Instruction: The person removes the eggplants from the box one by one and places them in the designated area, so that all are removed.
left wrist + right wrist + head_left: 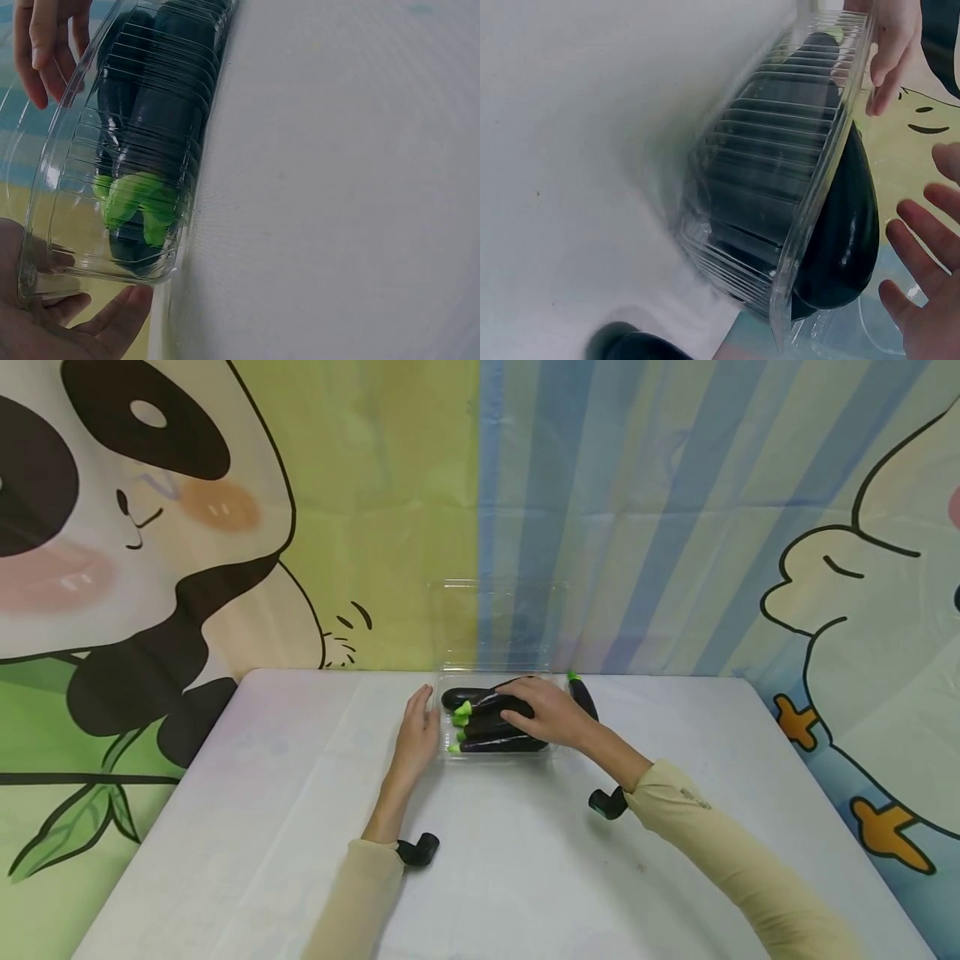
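A clear plastic clamshell box (444,752) stands at the table's far edge with its lid (495,625) raised. Several dark purple eggplants (498,744) with green caps lie in it, piled above the rim in the right wrist view. My left hand (417,737) rests by the box's left side, fingers straight; the left wrist view shows its fingertips (139,296) at the box's corner. Over the eggplants hovers my right hand (551,714), its fingers (922,232) spread and apart from the upper eggplant (844,232). Another eggplant (582,696) lies outside, right of the box.
A white-covered table (510,860) spreads out in front of the box. Behind it hangs a printed curtain (390,510) with a panda and a white cartoon animal, close to the raised lid. Dark wrist cameras (418,850) stick out from both sleeves.
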`<control>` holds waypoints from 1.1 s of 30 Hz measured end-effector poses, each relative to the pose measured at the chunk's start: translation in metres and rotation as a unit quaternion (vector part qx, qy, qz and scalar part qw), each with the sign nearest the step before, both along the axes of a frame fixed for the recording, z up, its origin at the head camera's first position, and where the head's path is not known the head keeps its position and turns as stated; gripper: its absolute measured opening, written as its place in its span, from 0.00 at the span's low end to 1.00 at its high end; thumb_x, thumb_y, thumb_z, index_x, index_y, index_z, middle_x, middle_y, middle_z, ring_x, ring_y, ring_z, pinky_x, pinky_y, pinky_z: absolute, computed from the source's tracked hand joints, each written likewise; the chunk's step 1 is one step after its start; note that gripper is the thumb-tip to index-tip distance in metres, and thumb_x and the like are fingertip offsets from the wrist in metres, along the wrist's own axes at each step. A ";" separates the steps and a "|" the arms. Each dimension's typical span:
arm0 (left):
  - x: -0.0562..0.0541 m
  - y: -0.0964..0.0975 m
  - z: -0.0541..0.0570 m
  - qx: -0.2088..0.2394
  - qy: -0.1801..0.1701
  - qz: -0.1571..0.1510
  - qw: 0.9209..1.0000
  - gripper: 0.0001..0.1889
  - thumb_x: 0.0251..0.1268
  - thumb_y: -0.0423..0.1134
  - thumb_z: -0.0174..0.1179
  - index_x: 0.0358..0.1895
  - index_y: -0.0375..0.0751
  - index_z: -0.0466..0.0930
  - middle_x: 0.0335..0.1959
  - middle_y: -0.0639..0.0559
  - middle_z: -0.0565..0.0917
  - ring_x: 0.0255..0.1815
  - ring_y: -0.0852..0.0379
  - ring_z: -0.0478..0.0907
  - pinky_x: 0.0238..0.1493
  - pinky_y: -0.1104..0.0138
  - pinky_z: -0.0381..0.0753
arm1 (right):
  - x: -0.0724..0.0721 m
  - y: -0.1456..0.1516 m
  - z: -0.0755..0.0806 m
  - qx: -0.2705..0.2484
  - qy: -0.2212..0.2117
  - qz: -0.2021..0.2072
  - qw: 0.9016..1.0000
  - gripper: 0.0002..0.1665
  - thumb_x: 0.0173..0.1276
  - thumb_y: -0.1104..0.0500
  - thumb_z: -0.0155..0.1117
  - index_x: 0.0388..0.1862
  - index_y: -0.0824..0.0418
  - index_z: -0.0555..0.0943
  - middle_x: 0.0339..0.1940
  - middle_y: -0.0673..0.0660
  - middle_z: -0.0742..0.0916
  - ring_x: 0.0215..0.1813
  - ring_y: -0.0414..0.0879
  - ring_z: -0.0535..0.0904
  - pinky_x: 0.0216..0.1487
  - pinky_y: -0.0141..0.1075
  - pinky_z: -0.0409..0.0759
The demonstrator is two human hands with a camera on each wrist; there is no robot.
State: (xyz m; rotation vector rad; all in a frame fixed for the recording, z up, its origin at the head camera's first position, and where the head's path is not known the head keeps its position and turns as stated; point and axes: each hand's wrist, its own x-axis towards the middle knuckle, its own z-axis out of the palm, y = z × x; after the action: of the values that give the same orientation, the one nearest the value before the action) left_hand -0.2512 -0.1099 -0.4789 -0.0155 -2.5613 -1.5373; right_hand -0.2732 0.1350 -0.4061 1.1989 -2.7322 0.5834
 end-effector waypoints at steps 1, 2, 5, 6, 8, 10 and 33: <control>0.000 0.000 0.000 -0.001 0.001 -0.001 1.000 0.26 0.76 0.38 0.41 0.74 0.36 0.56 0.78 0.43 0.56 0.76 0.41 0.57 0.77 0.48 0.57 | 0.000 -0.001 0.000 0.013 0.004 0.006 1.000 0.26 0.72 0.50 0.59 0.64 0.60 0.76 0.60 0.59 0.82 0.62 0.55 0.78 0.62 0.51 0.77; 0.000 0.000 0.001 -0.001 0.002 -0.001 1.000 0.26 0.76 0.38 0.41 0.74 0.36 0.56 0.78 0.42 0.56 0.76 0.41 0.57 0.77 0.47 0.57 | -0.001 -0.001 -0.001 0.025 0.010 0.012 1.000 0.25 0.71 0.49 0.59 0.63 0.59 0.77 0.60 0.59 0.83 0.61 0.55 0.79 0.62 0.51 0.78; 0.000 -0.001 0.002 -0.002 0.001 -0.003 1.000 0.27 0.76 0.37 0.41 0.74 0.36 0.55 0.78 0.42 0.55 0.77 0.40 0.56 0.77 0.47 0.56 | -0.003 -0.003 -0.003 0.057 0.030 0.027 0.998 0.24 0.71 0.49 0.60 0.62 0.57 0.78 0.58 0.59 0.84 0.60 0.55 0.79 0.62 0.50 0.77; 0.000 -0.001 0.002 -0.002 0.001 -0.004 1.000 0.27 0.76 0.37 0.41 0.74 0.36 0.55 0.78 0.41 0.55 0.77 0.40 0.55 0.77 0.47 0.55 | -0.004 -0.004 -0.003 0.065 0.035 0.030 0.997 0.24 0.70 0.49 0.60 0.62 0.57 0.78 0.58 0.59 0.84 0.60 0.54 0.79 0.62 0.50 0.77; 0.000 -0.002 0.001 -0.001 0.002 -0.003 1.000 0.27 0.76 0.38 0.41 0.74 0.36 0.55 0.78 0.41 0.55 0.77 0.41 0.54 0.77 0.47 0.54 | -0.005 -0.006 -0.004 0.080 0.039 0.035 0.995 0.24 0.70 0.49 0.60 0.62 0.56 0.78 0.58 0.59 0.84 0.60 0.54 0.79 0.63 0.50 0.77; 0.000 -0.002 0.001 -0.001 0.001 -0.002 1.000 0.27 0.76 0.38 0.41 0.74 0.36 0.55 0.78 0.42 0.55 0.78 0.41 0.54 0.77 0.48 0.55 | -0.005 -0.008 -0.004 0.090 0.041 0.039 0.994 0.24 0.70 0.48 0.60 0.62 0.56 0.79 0.58 0.58 0.84 0.60 0.54 0.79 0.63 0.50 0.76; -0.001 -0.001 0.000 0.005 -0.004 -0.008 1.000 0.27 0.77 0.39 0.39 0.75 0.36 0.55 0.78 0.43 0.54 0.79 0.43 0.51 0.79 0.49 0.52 | -0.009 -0.011 -0.017 0.150 0.030 0.039 0.987 0.24 0.69 0.47 0.61 0.62 0.51 0.79 0.54 0.54 0.85 0.55 0.50 0.81 0.56 0.45 0.81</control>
State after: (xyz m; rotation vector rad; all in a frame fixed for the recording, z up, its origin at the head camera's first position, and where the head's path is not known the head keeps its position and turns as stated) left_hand -0.2526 -0.1112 -0.4794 -0.0278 -2.5652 -1.5592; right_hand -0.2823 0.1235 -0.4234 1.3633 -2.8037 0.1392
